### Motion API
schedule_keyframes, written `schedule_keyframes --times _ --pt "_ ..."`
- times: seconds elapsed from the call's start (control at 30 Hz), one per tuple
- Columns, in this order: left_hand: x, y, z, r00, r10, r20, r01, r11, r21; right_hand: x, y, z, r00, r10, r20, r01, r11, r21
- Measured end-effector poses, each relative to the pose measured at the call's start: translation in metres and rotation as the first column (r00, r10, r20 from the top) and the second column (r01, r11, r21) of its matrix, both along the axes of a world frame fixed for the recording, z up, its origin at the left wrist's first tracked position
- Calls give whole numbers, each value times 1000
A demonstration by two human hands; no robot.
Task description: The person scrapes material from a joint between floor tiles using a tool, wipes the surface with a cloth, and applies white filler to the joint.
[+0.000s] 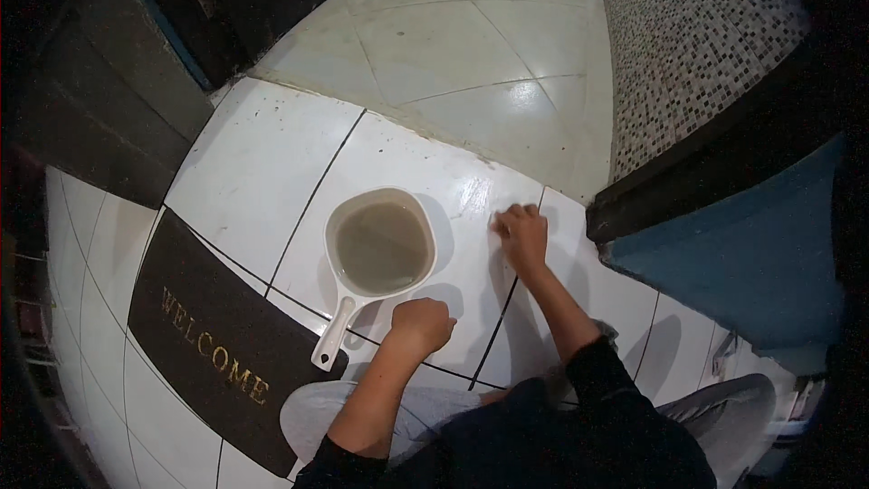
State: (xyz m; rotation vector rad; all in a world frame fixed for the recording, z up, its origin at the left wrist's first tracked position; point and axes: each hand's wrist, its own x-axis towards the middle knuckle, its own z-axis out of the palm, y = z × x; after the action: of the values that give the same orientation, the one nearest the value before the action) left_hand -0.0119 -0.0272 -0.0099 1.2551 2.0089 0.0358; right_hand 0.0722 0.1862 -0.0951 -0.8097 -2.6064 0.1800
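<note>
A white water dipper (331, 217) stands on the white floor tiles, with cloudy greyish water inside and its handle pointing toward me. My left hand (423, 324) is curled into a fist just right of that handle, apart from the dipper, and nothing shows sticking out of it. Farther right and a little higher, my right hand (522, 237) is low over the tiles with its fingers bent together. Whatever those fingertips may pinch is too small and blurred to tell.
A dark doormat (195, 308) with gold lettering lies at the left. Beyond the white tiles (272, 140) is a dirty beige tiled floor (453, 45). On the right are a mosaic-tiled wall (688, 54) and a blue panel (733, 258); a dark door panel (109, 100) stands far left.
</note>
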Motion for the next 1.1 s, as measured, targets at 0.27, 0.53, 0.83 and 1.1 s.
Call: schedule_keyframes --times 0.27,0.53,0.83,1.1 --pt "10 9 -1 998 -59 31 59 998 -4 -56 66 5 994 -105 -15 105 994 11" --pt "5 5 -6 999 -30 16 30 999 -16 -38 24 -8 996 -76 53 80 994 -77" --pt "8 6 0 993 -80 83 84 996 -41 -60 54 -4 988 -24 -155 28 999 24" --pt "6 3 -6 1000 -14 14 13 1000 6 -55 31 -8 997 -71 13 72 997 -40"
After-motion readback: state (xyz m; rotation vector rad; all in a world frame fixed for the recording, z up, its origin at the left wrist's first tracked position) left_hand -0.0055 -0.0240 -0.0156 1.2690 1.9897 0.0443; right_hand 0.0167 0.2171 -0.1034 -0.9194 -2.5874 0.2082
